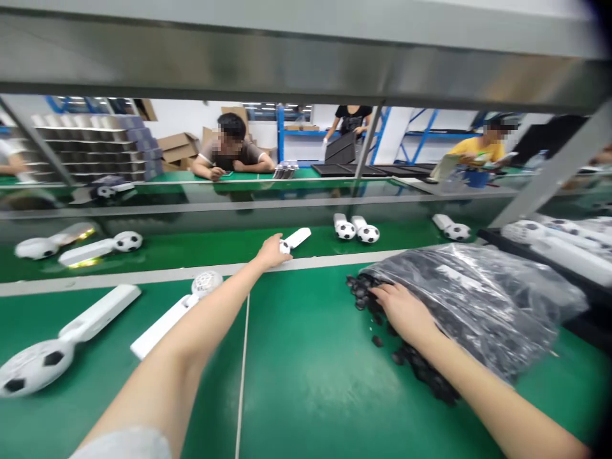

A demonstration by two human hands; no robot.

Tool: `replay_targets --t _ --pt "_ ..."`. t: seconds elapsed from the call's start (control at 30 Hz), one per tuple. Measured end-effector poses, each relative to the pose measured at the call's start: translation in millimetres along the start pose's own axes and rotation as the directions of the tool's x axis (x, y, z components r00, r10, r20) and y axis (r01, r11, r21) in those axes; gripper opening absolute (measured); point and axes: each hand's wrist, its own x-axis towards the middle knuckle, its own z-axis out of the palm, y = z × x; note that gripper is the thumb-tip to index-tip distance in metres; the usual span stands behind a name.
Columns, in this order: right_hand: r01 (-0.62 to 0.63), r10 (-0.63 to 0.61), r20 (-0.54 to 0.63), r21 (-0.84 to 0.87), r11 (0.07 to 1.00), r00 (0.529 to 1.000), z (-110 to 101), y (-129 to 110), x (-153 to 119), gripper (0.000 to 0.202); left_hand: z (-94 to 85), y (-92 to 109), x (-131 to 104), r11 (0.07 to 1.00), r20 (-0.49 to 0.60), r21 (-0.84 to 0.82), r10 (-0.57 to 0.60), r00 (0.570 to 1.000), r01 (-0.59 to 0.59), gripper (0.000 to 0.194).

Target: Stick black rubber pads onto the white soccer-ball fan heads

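My left hand reaches to the far edge of the green table and is closed round the ball end of a white soccer-ball device; its white handle points away to the right. On the right, my right hand rests on a pile of small black parts beside a clear plastic bag; its fingertips touch the pile, and whether they pinch a part is hidden. Under my left forearm lies another white device with a patterned ball. A larger soccer-ball device lies at the far left.
More soccer-ball devices lie on the green strip behind the pale rail. A black tray of white devices stands at the right. A metal shelf crosses overhead. People sit and stand beyond, near stacked cups and boxes.
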Motion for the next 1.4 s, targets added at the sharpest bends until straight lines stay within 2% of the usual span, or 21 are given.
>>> replay_targets --t 0.1,0.2,0.27,0.33,0.4,0.47,0.53,0.63,0.7,0.77,0.83,0.9,1.0,1.1,1.17,1.3,1.4 --pt "0.062 -0.062 0.006 -0.015 0.998 0.998 4 4 -2 0.029 -17.4 -13 -26 0.998 -0.058 0.059 -0.016 0.998 0.019 0.076" --pt "0.075 -0.075 0.008 0.003 0.997 0.997 2 7 -2 0.025 -49.1 -32 -74 0.989 -0.133 0.131 -0.05 0.99 0.067 0.074" --pt "0.073 -0.073 0.008 0.042 0.996 0.997 -1 5 -4 0.025 -71.2 -52 -106 0.972 -0.16 0.183 -0.121 0.98 0.15 0.08" --pt "0.049 -0.049 -0.002 0.109 0.993 0.999 -6 1 -6 0.026 -86.7 -72 -130 0.926 -0.083 0.222 -0.294 0.952 0.306 0.091" --pt "0.023 -0.021 -0.01 0.225 0.974 1.0 -15 -7 -10 0.026 -91.1 -85 -144 0.906 0.041 0.2 -0.387 0.921 0.372 0.091" --pt "0.009 -0.013 0.009 0.388 0.922 1.0 -27 -16 -14 0.024 -84.0 -86 -150 0.926 0.12 0.159 -0.362 0.924 0.342 0.084" --pt "-0.018 -0.02 0.063 0.552 0.834 0.998 -40 -27 -18 0.021 -68.1 -74 -150 0.96 0.159 0.123 -0.268 0.95 0.25 0.08" --pt "-0.091 -0.037 0.16 0.721 0.687 0.986 -52 -41 -25 0.019 -37.4 -38 -147 0.997 0.239 0.034 -0.07 0.968 0.063 0.079" --pt "-0.056 -0.081 0.14 0.765 0.641 0.987 -56 -48 -29 0.02 -17.8 -10 -145 0.999 0.288 -0.021 0.042 0.957 -0.038 0.079" --pt "0.083 -0.138 0.016 0.726 0.682 0.99 -59 -53 -33 0.019 -1.8 16 -145 0.994 0.335 -0.047 0.112 0.936 -0.102 0.078" --pt "0.216 -0.183 -0.115 0.603 0.768 0.976 -61 -57 -36 0.02 9.2 36 -147 0.989 0.37 -0.042 0.15 0.917 -0.145 0.078" --pt "0.262 -0.209 -0.161 0.487 0.834 0.965 -63 -60 -39 0.022 15.2 48 -149 0.984 0.38 -0.016 0.169 0.909 -0.176 0.077" --pt "0.213 -0.202 -0.072 0.443 0.871 0.977 -64 -65 -42 0.022 17.5 54 -150 0.979 0.37 0.021 0.182 0.911 -0.204 0.074" --pt "0.129 -0.186 0.05 0.545 0.829 0.981 -65 -70 -43 0.019 17.8 51 -150 0.978 0.369 0.024 0.185 0.911 -0.208 0.073" --pt "0.139 -0.202 0.03 0.627 0.767 0.979 -65 -75 -43 0.016 19.0 48 -150 0.977 0.353 0.015 0.193 0.915 -0.212 0.073" --pt "0.198 -0.183 -0.099 0.718 0.668 0.978 -63 -86 -41 0.012 22.5 45 -150 0.967 0.29 -0.012 0.246 0.925 -0.253 0.078" --pt "0.141 -0.145 -0.065 0.777 0.613 0.987 -59 -94 -39 0.008 23.9 43 -150 0.963 0.277 -0.026 0.265 0.923 -0.269 0.081"
